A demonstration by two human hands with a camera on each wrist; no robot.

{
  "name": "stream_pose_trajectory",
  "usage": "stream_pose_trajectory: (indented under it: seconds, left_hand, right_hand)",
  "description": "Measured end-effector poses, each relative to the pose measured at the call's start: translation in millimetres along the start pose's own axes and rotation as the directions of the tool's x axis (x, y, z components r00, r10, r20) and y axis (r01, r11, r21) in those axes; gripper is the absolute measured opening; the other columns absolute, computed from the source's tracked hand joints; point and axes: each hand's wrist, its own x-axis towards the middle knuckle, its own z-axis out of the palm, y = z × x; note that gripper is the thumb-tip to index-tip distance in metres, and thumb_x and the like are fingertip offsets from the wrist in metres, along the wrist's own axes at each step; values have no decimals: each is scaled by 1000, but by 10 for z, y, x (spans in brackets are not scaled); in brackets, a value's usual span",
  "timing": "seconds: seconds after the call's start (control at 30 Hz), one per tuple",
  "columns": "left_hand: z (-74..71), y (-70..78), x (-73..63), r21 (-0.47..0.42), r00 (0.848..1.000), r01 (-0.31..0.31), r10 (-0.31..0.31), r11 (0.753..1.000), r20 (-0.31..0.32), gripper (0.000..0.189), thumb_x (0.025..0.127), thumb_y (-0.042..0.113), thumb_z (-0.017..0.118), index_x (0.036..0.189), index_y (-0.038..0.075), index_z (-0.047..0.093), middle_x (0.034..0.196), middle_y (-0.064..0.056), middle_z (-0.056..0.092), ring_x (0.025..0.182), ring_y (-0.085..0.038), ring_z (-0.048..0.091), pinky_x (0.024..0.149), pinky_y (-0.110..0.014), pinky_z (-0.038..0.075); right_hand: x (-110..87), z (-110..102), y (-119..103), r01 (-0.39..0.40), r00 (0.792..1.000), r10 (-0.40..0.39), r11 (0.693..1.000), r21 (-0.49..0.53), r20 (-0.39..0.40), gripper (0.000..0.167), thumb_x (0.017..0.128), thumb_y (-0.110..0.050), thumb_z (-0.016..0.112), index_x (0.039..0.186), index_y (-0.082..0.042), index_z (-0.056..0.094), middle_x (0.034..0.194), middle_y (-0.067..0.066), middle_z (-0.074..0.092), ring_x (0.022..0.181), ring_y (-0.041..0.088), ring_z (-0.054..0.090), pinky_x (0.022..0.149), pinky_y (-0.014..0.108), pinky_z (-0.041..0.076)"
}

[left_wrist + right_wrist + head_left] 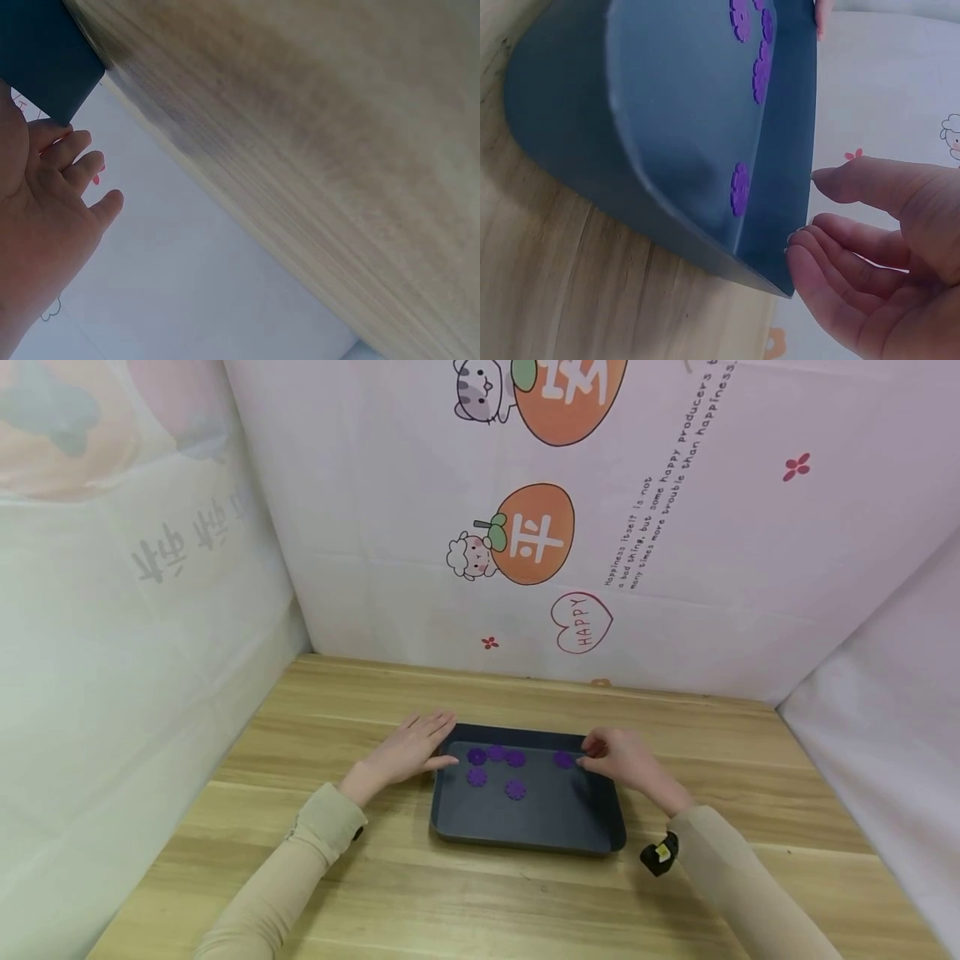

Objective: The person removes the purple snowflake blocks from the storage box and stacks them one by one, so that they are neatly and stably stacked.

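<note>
A dark grey rectangular tray (562, 818) lies on the table, with several purple notched discs (477, 777) on its floor. Most discs sit in its left half; a lone disc (563, 760) is at the back right. My left hand (408, 747) lies at the tray's back left corner, fingers extended and thumb over the side. At the back right corner is my right hand (622, 758), thumb and fingers loosely bent. In the right wrist view its thumb and fingertips are at the tray's rim (814, 97), with a gap between them and no disc in the hand.
The wooden table (360, 877) spreads around the tray. White printed cloth (420, 568) rises behind the table, and plain-looking cloth walls stand at both sides. A small black device (660, 853) is fixed at the right sleeve's cuff.
</note>
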Motion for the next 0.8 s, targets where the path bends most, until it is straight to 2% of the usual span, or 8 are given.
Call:
stream_pose_trajectory:
  seconds: [0.57, 0.8]
  left_hand:
    - [-22, -1, 9, -4, 1000, 3, -3, 1000, 19, 77, 100, 52, 48, 156, 4, 27, 163, -16, 28, 153, -33, 25, 125, -55, 21]
    - [-18, -5, 8, 8, 1000, -2, 2, 1000, 15, 78, 100, 53, 48, 156, 4, 27, 163, -16, 28, 153, -33, 25, 125, -55, 22]
  right_hand:
    - [166, 159, -57, -44, 998, 45, 999, -4, 54, 21, 85, -18, 76, 93, 1, 73, 86, 10, 74, 75, 16, 66, 69, 34, 57]
    - [220, 210, -74, -72, 996, 73, 997, -15, 55, 23, 85, -18, 76, 94, 3, 73, 88, 13, 74, 76, 19, 66, 70, 36, 58]
